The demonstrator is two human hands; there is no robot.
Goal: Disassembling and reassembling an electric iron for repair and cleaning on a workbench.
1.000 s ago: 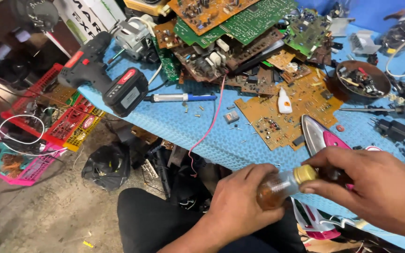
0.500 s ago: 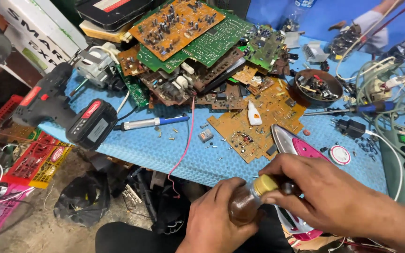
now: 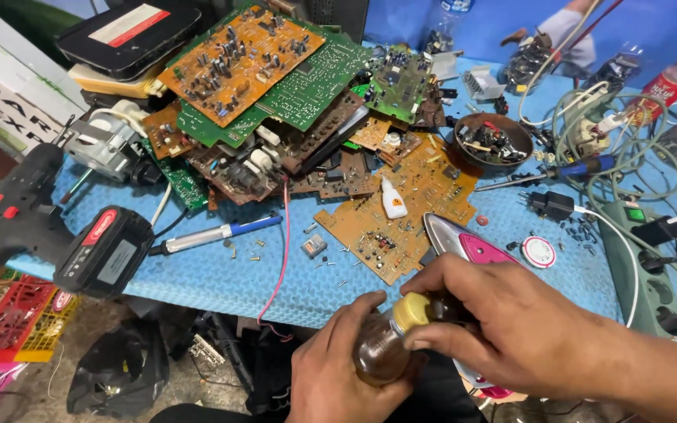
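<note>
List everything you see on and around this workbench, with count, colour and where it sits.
small bottle: one, brown glass, yellow cap, held in both hands
clothes iron: one, pink and silver, bench front edge
circuit boards: a pile, orange, green, brown, bench centre
cordless drill: one, black and red, left edge
soldering iron: one, blue handle, right of the drill
glue bottle: one, white, on an orange board
bowl: one, dark, holding small parts
power strip: one, green, right
bench mat: one, blue
left hand: grips the bottle's body
right hand: on the cap
</note>
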